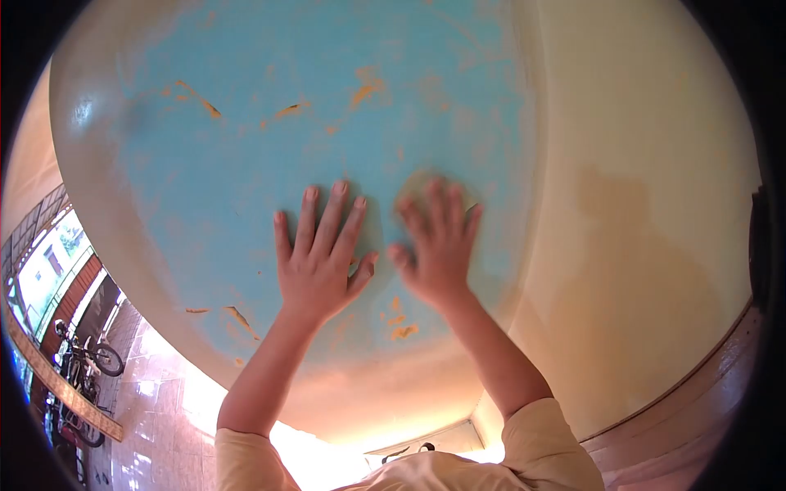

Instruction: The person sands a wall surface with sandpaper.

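Observation:
A pale blue wall with scuffed, chipped paint fills most of the head view. My left hand lies open against it, fingers spread and thumb out to the side. Close by on the right, my right hand is pressed to the same wall, its spread fingers smeared by motion. A tan, rounded sheet shows under and around those fingertips; most of it is hidden by the hand. Orange-brown chips mark the paint above both hands, and another chipped spot lies below them.
To the right stands a cream wall bearing a person's shadow. At lower left, a parked motorbike stands on a tiled floor, beside a railing and a bright outdoor area. A wooden-looking strip crosses in front of the motorbike.

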`<action>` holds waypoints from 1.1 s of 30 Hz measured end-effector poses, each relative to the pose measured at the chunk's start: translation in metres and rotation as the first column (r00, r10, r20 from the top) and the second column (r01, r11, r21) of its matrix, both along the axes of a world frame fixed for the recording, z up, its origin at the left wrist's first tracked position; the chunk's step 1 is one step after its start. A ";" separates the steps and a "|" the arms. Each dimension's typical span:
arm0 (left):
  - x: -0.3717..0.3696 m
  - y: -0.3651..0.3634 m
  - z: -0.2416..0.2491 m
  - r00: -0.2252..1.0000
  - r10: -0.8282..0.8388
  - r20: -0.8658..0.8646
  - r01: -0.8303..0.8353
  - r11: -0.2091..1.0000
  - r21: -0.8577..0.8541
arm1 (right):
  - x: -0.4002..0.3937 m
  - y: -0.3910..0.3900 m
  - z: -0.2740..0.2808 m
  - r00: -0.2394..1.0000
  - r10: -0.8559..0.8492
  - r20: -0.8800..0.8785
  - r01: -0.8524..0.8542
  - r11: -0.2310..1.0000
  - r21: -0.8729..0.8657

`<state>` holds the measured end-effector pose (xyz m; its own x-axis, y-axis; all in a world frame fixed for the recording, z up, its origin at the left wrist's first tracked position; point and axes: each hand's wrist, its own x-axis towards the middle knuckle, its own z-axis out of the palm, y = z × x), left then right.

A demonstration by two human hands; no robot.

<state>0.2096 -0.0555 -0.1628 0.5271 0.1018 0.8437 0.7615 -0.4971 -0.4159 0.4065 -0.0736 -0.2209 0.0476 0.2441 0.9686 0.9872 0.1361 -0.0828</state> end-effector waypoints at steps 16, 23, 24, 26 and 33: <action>-0.009 0.007 -0.082 0.977 -0.106 0.183 0.102 0.994 0.032 | 0.007 -0.006 -0.094 0.998 0.045 0.043 -0.041 0.995 -0.095; -0.007 0.005 -0.085 0.975 -0.075 0.207 0.067 0.997 0.046 | 0.025 -0.018 -0.096 0.998 0.032 -0.060 -0.040 0.989 -0.141; -0.006 0.005 -0.085 0.975 -0.075 0.208 0.068 0.997 0.043 | 0.028 -0.018 -0.069 0.994 0.027 -0.102 -0.040 0.991 -0.128; -0.006 0.005 -0.084 0.974 -0.081 0.214 0.074 0.996 0.044 | 0.028 -0.020 -0.030 0.994 0.039 -0.106 -0.049 0.994 -0.094; -0.005 0.007 -0.084 0.969 -0.093 0.228 0.079 0.995 0.067 | 0.019 0.002 -0.184 0.996 0.030 -0.079 -0.033 0.999 -0.037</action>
<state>0.2050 -0.0482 -0.2466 0.3227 0.0129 0.9464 0.7955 -0.5456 -0.2638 0.4258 -0.0717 -0.4052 0.1145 0.2835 0.9521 0.9728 0.1623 -0.1653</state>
